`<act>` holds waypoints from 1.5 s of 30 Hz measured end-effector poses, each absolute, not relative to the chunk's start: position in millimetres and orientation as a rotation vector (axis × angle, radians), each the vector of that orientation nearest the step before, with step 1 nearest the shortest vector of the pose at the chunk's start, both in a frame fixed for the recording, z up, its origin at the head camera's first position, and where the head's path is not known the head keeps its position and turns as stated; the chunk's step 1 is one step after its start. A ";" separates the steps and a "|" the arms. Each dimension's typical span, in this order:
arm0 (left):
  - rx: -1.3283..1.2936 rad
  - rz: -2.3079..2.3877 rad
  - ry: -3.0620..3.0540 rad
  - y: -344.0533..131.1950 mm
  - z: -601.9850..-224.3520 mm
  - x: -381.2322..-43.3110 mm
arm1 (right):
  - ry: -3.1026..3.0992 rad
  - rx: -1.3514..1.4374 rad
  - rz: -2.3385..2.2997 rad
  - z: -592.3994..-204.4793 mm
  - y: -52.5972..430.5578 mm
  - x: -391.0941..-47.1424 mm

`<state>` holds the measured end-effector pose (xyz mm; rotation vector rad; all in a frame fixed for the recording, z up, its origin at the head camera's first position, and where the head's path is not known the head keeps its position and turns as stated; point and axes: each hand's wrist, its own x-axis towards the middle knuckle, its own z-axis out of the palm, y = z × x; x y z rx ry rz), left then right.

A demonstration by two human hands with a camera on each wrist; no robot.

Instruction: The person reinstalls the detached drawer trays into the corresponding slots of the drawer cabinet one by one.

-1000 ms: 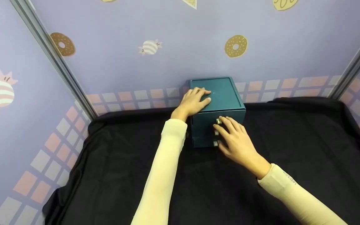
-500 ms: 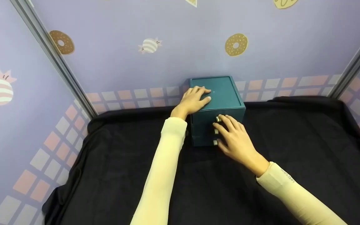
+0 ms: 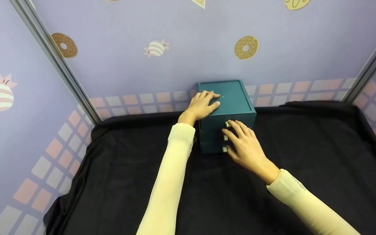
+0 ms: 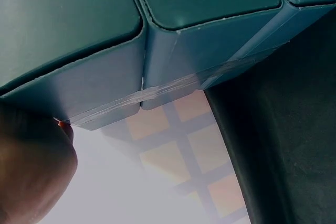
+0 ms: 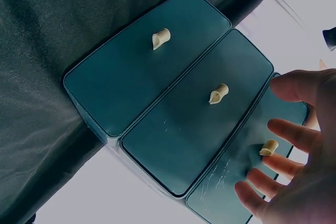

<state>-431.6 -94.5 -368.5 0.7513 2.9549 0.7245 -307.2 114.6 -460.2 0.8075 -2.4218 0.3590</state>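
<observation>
A small teal drawer cabinet (image 3: 230, 93) stands on the black cloth against the back wall. Three closed drawers show in the right wrist view, each with a cream knob. My left hand (image 3: 201, 106) rests on the left edge of the cabinet's top, fingers relaxed over it. In front of the drawers is my right hand (image 3: 248, 148), its fingers spread and slightly bent. One of its fingertips is right at the top drawer's knob (image 5: 269, 147). The middle knob (image 5: 219, 93) and bottom knob (image 5: 161, 38) stand apart from the fingers there.
Black cloth (image 3: 129, 182) covers the table and bunches up along its edges. Patterned lilac wall panels (image 3: 188, 58) close in the back and both sides, joined by grey metal posts (image 3: 57, 62). Clear tape (image 4: 149, 93) runs along the cabinet's side.
</observation>
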 end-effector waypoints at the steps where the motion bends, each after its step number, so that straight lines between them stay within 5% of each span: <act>1: 0.754 0.724 2.954 -94.3 -368.1 -431.4 | -2.422 0.806 0.354 -460.0 114.6 -307.1; 45: 0.759 0.738 2.993 -94.7 -373.4 -430.7 | -2.484 0.815 0.294 -471.0 120.9 -304.8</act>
